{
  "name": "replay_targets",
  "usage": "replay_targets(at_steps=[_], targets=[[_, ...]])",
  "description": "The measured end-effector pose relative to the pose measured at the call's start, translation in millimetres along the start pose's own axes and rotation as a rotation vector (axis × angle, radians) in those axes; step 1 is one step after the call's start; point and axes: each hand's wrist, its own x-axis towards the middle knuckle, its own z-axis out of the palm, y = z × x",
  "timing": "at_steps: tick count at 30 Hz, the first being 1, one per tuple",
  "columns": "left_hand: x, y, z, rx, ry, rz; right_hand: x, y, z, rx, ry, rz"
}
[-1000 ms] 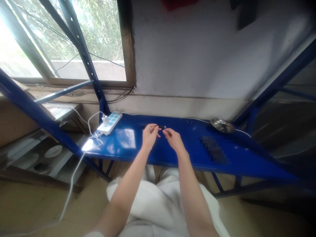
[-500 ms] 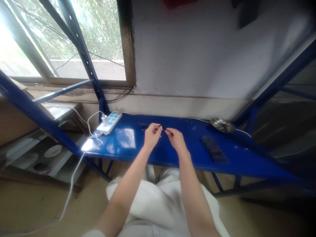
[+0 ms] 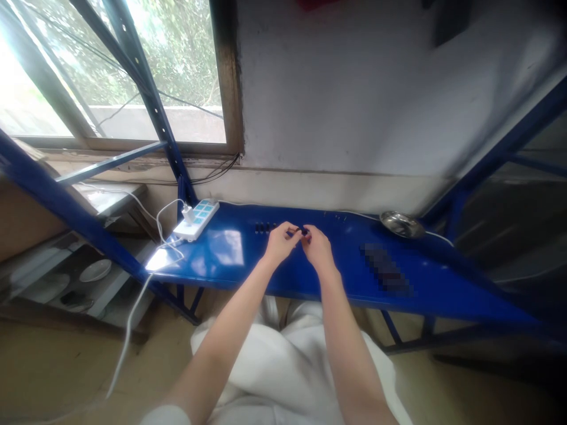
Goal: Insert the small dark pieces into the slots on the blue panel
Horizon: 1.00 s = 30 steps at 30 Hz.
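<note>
My left hand and my right hand meet fingertip to fingertip just over the blue table. Both are closed in a pinch. A small dark piece shows at the right fingertips; its kind is too small to tell. What the left fingers grip, close against it, is mostly hidden. Left of my left hand, several small black pieces stand in a row on the table. Beyond my right hand lie several tiny brass-coloured bits.
A white power strip with a plug and cable sits at the table's left end. A shiny metal bowl stands at the back right, near a blurred dark object. Blue metal posts rise at both sides.
My left hand has moved right, bringing its fingertips close to those of my right hand. More of the row of black pieces now shows.
</note>
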Motion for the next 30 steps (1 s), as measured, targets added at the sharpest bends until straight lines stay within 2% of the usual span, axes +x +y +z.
replay_targets(at_steps=[7, 12, 16, 19, 23, 30], targets=[[0.0, -10.8, 3.8, 0.108, -0.045, 0.014, 4.6, -1.4, -8.1, 0.0, 0.066, 0.0], [-3.1, -21.1, 12.1, 0.091, 0.001, 0.032, 8.7, -7.3, -15.0, -0.019, 0.016, -0.016], [-1.3, -20.1, 13.5, 0.062, 0.052, 0.033, 7.4, -4.8, -11.3, 0.023, -0.001, 0.061], [0.3, -16.3, 12.1, 0.052, 0.027, 0.049, 6.4, -0.4, -7.3, 0.054, 0.01, 0.093], [-1.1, -13.7, 13.2, 0.04, -0.022, 0.057, 6.6, 1.6, -6.9, 0.044, 0.008, 0.098], [-4.2, -22.0, 22.9, 0.089, 0.019, 0.098, 5.2, 2.5, -8.4, -0.021, -0.004, 0.067]])
